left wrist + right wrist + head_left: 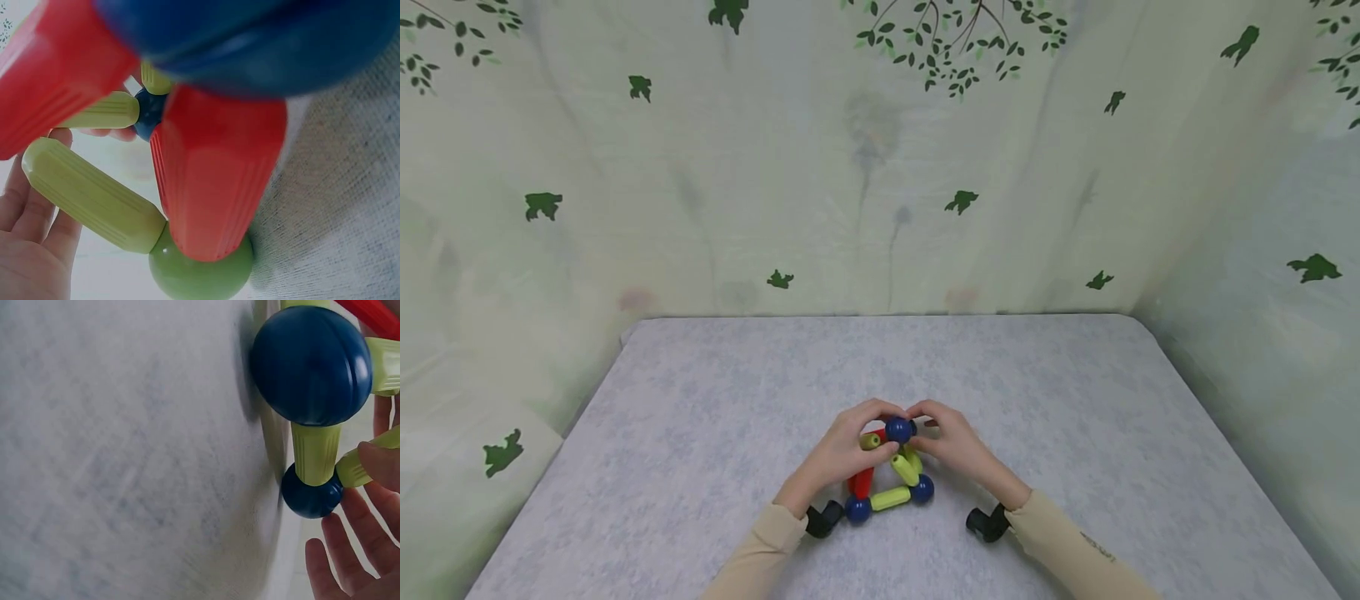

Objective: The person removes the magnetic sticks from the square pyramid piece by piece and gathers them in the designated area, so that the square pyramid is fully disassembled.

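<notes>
In the head view my left hand (842, 446) curves round a blue ball (898, 430), thumb below it and fingers above. My right hand (365, 550) pinches a yellow-green ridged rod (353, 470) beside a far blue ball (310, 497), its other fingers spread below. Together they belong to a frame of ball-and-rod toy pieces on the table. Red rods (225, 169) and a green ball (200, 272) form its left side. A yellow-green rod (94, 194) rises from the green ball, in front of my left fingers. Blue balls (921, 489) sit at the near corners.
The frame stands near the middle of a grey mottled table (737, 375). Pale leaf-printed curtains (820, 192) hang behind and at both sides. Black wrist cameras (988, 523) sit close to the frame's near side.
</notes>
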`<state>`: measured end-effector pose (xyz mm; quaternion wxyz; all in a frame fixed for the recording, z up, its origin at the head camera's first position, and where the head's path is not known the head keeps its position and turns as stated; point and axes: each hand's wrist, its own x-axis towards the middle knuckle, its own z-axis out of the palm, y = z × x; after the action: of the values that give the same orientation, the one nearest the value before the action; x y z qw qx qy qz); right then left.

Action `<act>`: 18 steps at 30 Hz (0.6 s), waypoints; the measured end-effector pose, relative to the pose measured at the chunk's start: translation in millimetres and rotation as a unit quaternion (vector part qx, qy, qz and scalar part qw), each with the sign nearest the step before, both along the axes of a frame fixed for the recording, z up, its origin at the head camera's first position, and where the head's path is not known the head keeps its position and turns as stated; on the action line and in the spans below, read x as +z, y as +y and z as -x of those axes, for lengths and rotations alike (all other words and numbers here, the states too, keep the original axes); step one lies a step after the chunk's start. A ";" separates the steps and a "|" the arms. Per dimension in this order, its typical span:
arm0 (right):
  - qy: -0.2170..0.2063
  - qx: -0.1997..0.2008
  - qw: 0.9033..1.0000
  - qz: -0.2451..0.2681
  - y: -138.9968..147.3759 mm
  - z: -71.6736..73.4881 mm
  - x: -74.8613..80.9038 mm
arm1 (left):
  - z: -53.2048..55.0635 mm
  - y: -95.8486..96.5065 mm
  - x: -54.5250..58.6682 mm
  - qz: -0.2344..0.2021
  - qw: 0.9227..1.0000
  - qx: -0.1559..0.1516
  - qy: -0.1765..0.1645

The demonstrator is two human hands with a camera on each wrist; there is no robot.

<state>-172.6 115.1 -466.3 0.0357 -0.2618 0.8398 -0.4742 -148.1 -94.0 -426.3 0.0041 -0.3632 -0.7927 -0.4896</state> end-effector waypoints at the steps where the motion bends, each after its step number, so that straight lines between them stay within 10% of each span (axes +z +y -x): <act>1: 0.000 0.002 1.000 -0.002 -0.8 0.9 0.0 | -1.9 -0.2 4.0 -0.001 1.000 -0.001 0.000; 12: 0.025 -0.002 0.999 -0.030 8.1 -0.3 -2.4 | -2.1 1.6 8.5 -0.015 1.000 -0.012 -0.017; 18: 0.036 -0.001 0.999 -0.022 17.0 -5.1 -4.7 | 16.4 1.6 -19.9 -0.035 0.999 -0.001 -0.041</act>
<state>-167.6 132.2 -471.0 0.0103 -0.2770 0.8513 -0.4455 -164.5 -92.4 -446.2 -0.0161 -0.3434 -0.7742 -0.5315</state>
